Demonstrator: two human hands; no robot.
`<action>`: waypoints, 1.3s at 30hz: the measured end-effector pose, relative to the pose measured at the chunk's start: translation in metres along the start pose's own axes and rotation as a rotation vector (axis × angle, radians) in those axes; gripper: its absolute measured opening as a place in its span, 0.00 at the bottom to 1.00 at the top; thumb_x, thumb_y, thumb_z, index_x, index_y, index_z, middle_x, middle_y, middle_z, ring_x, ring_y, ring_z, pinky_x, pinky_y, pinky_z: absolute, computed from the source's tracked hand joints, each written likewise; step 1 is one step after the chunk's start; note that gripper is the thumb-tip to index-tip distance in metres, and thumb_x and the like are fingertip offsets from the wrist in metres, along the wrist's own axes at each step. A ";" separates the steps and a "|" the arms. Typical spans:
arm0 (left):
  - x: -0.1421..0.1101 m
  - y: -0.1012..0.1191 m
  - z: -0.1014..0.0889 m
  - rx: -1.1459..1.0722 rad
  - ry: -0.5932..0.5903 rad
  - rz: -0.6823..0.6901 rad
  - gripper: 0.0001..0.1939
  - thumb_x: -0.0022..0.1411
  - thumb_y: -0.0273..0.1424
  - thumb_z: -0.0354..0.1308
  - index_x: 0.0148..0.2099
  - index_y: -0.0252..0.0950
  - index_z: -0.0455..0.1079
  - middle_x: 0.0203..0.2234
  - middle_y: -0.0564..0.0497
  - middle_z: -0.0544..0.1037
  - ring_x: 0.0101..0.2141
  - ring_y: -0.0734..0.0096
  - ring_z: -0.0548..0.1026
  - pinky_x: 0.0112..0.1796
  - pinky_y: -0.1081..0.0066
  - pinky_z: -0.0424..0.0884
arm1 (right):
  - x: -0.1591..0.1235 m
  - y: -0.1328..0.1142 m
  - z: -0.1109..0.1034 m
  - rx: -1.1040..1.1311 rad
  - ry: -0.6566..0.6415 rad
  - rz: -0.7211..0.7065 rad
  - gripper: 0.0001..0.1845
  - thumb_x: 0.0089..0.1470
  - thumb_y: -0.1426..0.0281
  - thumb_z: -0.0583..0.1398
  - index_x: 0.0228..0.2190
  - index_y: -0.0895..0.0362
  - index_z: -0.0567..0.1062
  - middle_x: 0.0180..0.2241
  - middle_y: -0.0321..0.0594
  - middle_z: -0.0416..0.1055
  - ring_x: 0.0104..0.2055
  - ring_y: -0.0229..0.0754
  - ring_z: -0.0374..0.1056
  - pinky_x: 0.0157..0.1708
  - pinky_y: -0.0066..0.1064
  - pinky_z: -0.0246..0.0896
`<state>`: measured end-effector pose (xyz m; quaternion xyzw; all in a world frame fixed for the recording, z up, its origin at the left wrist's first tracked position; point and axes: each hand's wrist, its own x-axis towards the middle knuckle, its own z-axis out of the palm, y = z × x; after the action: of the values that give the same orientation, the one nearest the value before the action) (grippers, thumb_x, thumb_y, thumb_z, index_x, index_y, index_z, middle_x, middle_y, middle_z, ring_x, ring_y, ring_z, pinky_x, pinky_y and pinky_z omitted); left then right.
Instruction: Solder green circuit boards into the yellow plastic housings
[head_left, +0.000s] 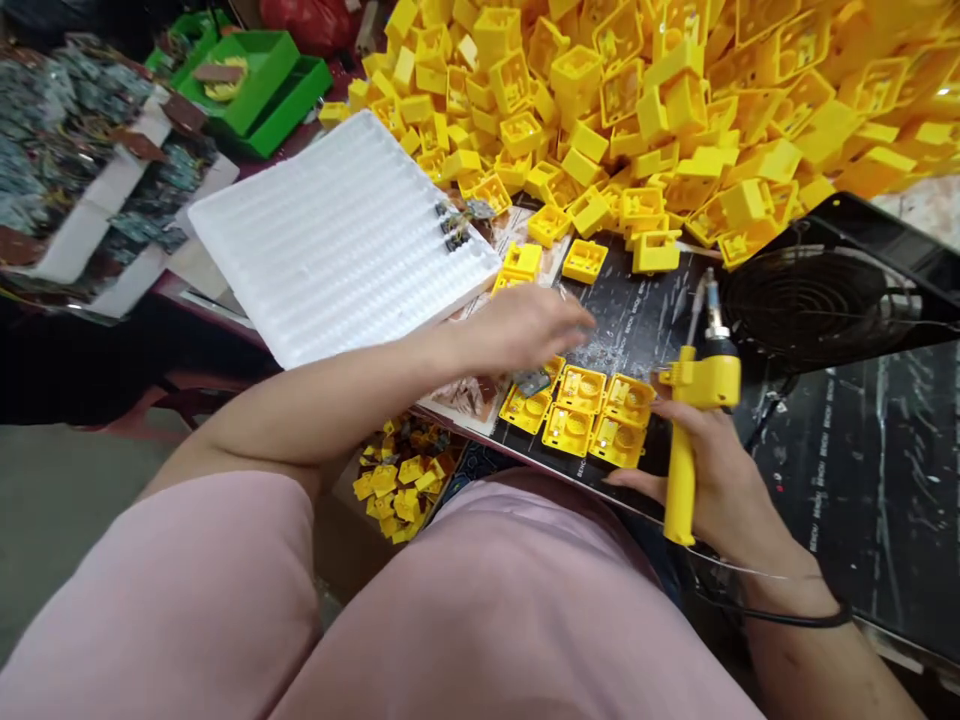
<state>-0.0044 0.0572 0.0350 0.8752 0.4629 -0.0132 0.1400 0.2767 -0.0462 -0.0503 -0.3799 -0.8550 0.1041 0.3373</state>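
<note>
1. Gripping a yellow soldering iron [716, 380], the right hand [720, 475] closes its fingers round the handle, just right of yellow plastic housings [577, 415] on a black mat [637, 320]
2. Hovering open and apparently empty, the left hand [517, 330] reaches just above the housings, from their left

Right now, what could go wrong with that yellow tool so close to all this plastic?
The soldering iron in the right hand is close to the yellow plastic housings, so its metal tip, if hot, could melt one. It could also burn the nearby left hand. The heaped pile might slide onto the work area.
</note>
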 end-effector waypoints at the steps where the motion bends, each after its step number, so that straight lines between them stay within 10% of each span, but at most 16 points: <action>1: 0.002 -0.015 -0.010 0.035 0.084 -0.135 0.17 0.78 0.34 0.55 0.62 0.41 0.78 0.58 0.49 0.83 0.55 0.62 0.79 0.55 0.60 0.74 | -0.001 -0.001 -0.002 0.004 0.018 0.024 0.39 0.57 0.49 0.71 0.62 0.52 0.68 0.54 0.52 0.78 0.55 0.62 0.79 0.55 0.60 0.78; 7: 0.043 -0.108 -0.043 0.204 0.295 -0.626 0.28 0.69 0.41 0.68 0.61 0.23 0.76 0.64 0.39 0.76 0.69 0.45 0.62 0.72 0.39 0.48 | -0.002 -0.013 -0.006 0.023 0.163 0.106 0.32 0.55 0.66 0.75 0.58 0.49 0.72 0.58 0.47 0.79 0.59 0.55 0.79 0.59 0.49 0.79; 11: 0.035 -0.122 -0.041 0.106 0.304 -0.685 0.20 0.74 0.37 0.60 0.59 0.27 0.78 0.60 0.45 0.80 0.61 0.58 0.72 0.68 0.50 0.62 | -0.004 -0.020 -0.008 0.037 0.196 0.172 0.30 0.55 0.72 0.74 0.57 0.49 0.73 0.59 0.45 0.79 0.58 0.54 0.80 0.58 0.49 0.80; 15: -0.003 -0.095 -0.031 -0.138 0.397 -0.522 0.25 0.77 0.44 0.53 0.62 0.31 0.76 0.49 0.50 0.85 0.54 0.65 0.77 0.61 0.60 0.70 | -0.006 -0.022 -0.014 0.024 0.259 0.138 0.25 0.62 0.73 0.69 0.58 0.49 0.75 0.52 0.41 0.83 0.50 0.48 0.83 0.48 0.39 0.83; 20: -0.027 -0.027 0.007 -0.595 0.198 -0.325 0.32 0.71 0.58 0.58 0.56 0.36 0.79 0.36 0.50 0.86 0.47 0.61 0.81 0.52 0.60 0.77 | 0.007 -0.036 -0.010 -0.002 0.302 0.064 0.31 0.63 0.79 0.66 0.63 0.45 0.74 0.37 0.29 0.85 0.34 0.39 0.83 0.37 0.30 0.80; 23: -0.037 0.008 0.028 -0.895 0.080 -0.247 0.31 0.69 0.61 0.59 0.48 0.38 0.81 0.31 0.49 0.85 0.42 0.61 0.83 0.47 0.60 0.79 | 0.022 -0.057 -0.009 0.032 0.210 0.044 0.24 0.61 0.77 0.69 0.55 0.44 0.78 0.48 0.33 0.85 0.44 0.44 0.84 0.45 0.35 0.84; 27: -0.053 0.033 0.044 -1.375 -0.282 -0.162 0.31 0.63 0.64 0.63 0.34 0.39 0.79 0.21 0.49 0.80 0.30 0.61 0.82 0.37 0.62 0.80 | 0.031 -0.080 -0.010 0.102 0.075 -0.053 0.21 0.61 0.73 0.71 0.51 0.43 0.75 0.52 0.33 0.83 0.53 0.43 0.82 0.54 0.37 0.83; 31: -0.068 0.039 0.058 -1.742 -0.640 -0.206 0.32 0.59 0.63 0.69 0.31 0.36 0.78 0.21 0.47 0.82 0.24 0.64 0.81 0.33 0.66 0.79 | 0.021 -0.081 -0.008 0.076 0.251 0.046 0.19 0.60 0.77 0.70 0.49 0.47 0.76 0.39 0.30 0.84 0.40 0.40 0.84 0.44 0.32 0.84; 35: -0.084 0.042 0.071 -1.734 -0.508 -0.184 0.27 0.63 0.55 0.71 0.51 0.38 0.83 0.44 0.40 0.88 0.44 0.58 0.88 0.46 0.64 0.82 | 0.006 -0.076 -0.008 0.090 0.388 0.173 0.18 0.58 0.75 0.72 0.46 0.48 0.77 0.35 0.31 0.82 0.31 0.39 0.81 0.33 0.30 0.82; 39: -0.093 0.059 0.069 -1.303 -0.090 -0.042 0.23 0.68 0.50 0.67 0.56 0.41 0.83 0.61 0.43 0.81 0.64 0.54 0.78 0.66 0.57 0.72 | 0.001 -0.079 -0.002 0.181 0.464 0.232 0.20 0.57 0.75 0.73 0.48 0.47 0.77 0.36 0.30 0.80 0.31 0.38 0.79 0.34 0.30 0.80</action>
<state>-0.0024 -0.0670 -0.0030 0.6005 0.3868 0.2309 0.6607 0.2317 -0.0997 -0.0141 -0.4571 -0.6930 0.1284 0.5425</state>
